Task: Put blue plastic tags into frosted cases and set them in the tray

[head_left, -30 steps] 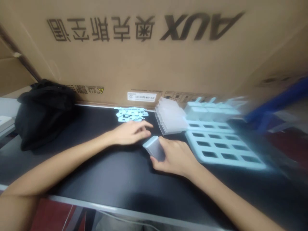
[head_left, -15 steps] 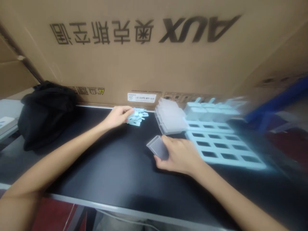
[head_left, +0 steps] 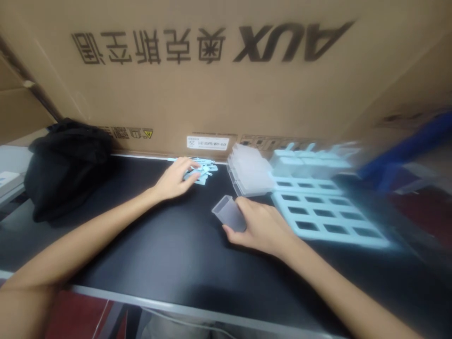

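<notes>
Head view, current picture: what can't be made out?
In the head view:
Left hand: whether it grips any blue pieces; overlap and blur hide the contact.
Container: its rear end, hidden by the right hand.
Label: fine print, too small and blurred.
Tray: right corner, blurred.

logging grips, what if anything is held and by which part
The right hand holds a translucent container by its sides, between thumb and fingers. The left hand is at blue pieces; whether it grips one can't be told.

Beyond the surface [head_left: 158,254], a carton [head_left: 226,99] bore upside-down "AUX" [head_left: 294,42], "奥克斯空调" [head_left: 148,47], a yellow warning triangle [head_left: 148,133] and a label [head_left: 206,142] showing "25".
</notes>
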Demonstrator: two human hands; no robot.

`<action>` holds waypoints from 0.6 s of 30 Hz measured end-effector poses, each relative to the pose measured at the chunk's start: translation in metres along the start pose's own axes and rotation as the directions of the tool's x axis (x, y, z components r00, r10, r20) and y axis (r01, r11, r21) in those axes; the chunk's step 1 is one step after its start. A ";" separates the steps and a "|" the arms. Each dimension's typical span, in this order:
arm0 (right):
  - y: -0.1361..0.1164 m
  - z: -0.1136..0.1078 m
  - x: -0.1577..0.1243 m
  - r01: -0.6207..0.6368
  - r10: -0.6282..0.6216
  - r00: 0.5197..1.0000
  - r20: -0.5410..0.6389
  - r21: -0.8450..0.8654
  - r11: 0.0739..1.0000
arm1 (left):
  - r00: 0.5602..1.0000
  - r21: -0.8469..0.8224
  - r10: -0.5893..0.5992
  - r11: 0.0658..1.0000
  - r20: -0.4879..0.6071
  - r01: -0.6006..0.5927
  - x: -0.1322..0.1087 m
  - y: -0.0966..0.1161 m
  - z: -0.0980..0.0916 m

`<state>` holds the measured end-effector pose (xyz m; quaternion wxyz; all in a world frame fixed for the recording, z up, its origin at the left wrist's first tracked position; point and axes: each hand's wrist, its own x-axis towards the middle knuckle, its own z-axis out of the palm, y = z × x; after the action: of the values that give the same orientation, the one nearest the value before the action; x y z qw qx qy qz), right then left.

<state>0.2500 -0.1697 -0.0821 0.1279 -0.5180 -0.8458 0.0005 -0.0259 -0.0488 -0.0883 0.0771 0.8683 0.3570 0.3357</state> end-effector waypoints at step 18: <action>0.119 -0.030 0.003 0.086 -0.090 0.939 -0.332 -0.029 0.996 | 0.848 -0.058 0.359 0.929 0.391 -0.367 -0.020 0.039 0.028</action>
<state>0.3592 -0.1155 -0.0686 0.2652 -0.4733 -0.8343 -0.0986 0.0042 -0.0880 -0.1057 0.0744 0.9703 0.1669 0.1588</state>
